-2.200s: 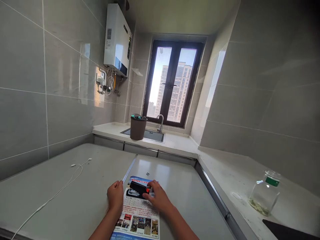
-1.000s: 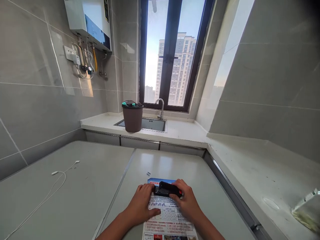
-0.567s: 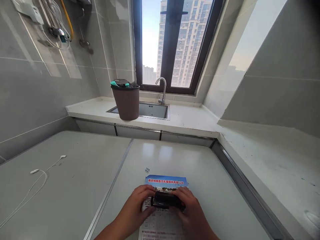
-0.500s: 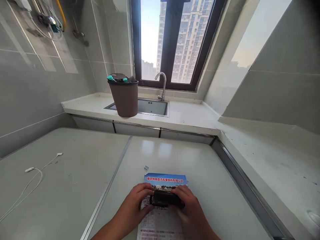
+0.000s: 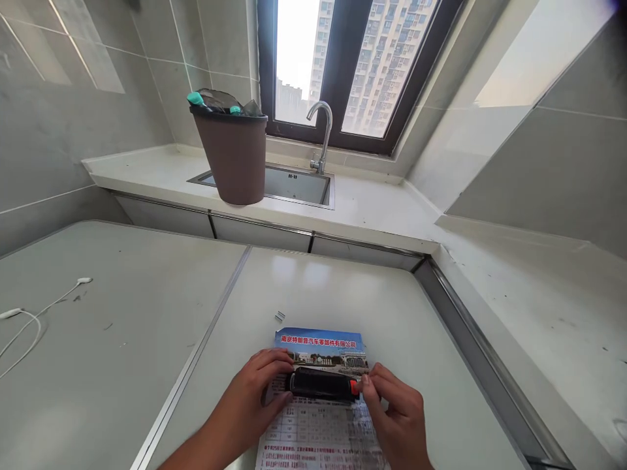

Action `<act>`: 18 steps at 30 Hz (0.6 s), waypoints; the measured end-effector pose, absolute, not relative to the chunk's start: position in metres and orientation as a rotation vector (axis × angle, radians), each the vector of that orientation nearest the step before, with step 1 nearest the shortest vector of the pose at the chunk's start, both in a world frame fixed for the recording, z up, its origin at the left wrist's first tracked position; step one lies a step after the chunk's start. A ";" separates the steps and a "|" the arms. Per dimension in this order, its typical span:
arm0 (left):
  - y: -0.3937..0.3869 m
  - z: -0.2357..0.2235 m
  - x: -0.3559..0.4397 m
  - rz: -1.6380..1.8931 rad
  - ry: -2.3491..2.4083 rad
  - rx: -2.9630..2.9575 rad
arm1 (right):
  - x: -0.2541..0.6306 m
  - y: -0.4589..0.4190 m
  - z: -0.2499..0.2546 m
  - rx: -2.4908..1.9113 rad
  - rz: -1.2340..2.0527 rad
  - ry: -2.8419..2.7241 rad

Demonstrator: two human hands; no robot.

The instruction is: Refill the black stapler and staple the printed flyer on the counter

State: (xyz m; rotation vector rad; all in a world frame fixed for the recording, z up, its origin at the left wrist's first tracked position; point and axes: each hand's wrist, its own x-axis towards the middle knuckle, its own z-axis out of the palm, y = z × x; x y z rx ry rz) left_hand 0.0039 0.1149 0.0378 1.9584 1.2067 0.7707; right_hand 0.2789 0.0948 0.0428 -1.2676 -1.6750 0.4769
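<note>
A small black stapler (image 5: 321,384) with a red end lies across a printed colour flyer (image 5: 321,427) on the grey table (image 5: 416,339). My left hand (image 5: 255,398) grips the stapler's left end, thumb underneath and fingers curled over it. At the red right end, the fingertips of my right hand (image 5: 399,418) pinch the stapler. The flyer's blue top edge with red lettering shows just beyond the stapler. A few loose staples (image 5: 279,316) lie on the table a little past the flyer's top left corner.
A white earphone cable (image 5: 29,320) trails over the left table. Beyond, a brown bin (image 5: 235,160) stands on the white counter in front of the steel sink (image 5: 294,186) and tap (image 5: 323,134). More white counter (image 5: 529,300) runs along the right wall.
The camera has tilted down and come closer. My hands drew the stapler back down the flyer, uncovering its top, and my right hand slid to pinch the red end.
</note>
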 end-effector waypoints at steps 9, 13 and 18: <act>0.121 0.036 0.001 0.835 1.156 1.879 | 0.271 0.111 0.053 -1.218 0.347 -1.779; 0.123 0.039 0.001 0.870 1.132 1.909 | 0.269 0.116 0.058 -1.148 0.356 -1.976; 0.117 0.050 0.001 0.898 1.151 1.909 | 0.262 0.114 0.056 -1.165 0.282 -2.178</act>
